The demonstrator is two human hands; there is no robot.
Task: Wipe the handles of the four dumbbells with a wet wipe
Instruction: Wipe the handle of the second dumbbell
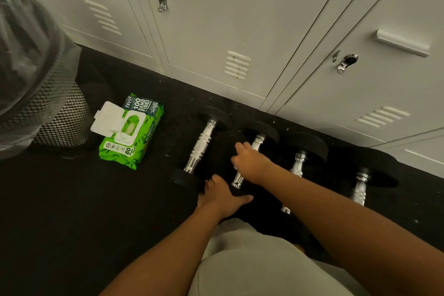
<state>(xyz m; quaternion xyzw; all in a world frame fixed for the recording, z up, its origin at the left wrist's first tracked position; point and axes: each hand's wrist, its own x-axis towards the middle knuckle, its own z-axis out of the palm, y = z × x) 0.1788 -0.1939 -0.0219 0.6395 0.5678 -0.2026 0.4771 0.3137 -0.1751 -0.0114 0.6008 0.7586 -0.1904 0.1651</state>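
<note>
Several black dumbbells with chrome handles lie side by side on the dark floor in front of the lockers. The leftmost dumbbell [200,149] lies untouched. My right hand [251,163] grips the handle of the second dumbbell [259,140], with a bit of white wet wipe [235,168] showing under the fingers. My left hand [222,196] rests on the near black end of that dumbbell, thumb spread. A third dumbbell [298,163] and a fourth dumbbell [360,186] lie further right, partly hidden behind my right forearm.
A green wet-wipe pack [133,132] lies with its white lid open on the floor at the left. Beside it stands a black mesh bin [60,115] lined with a clear bag. Grey lockers [240,31] run along the back. My knee fills the bottom.
</note>
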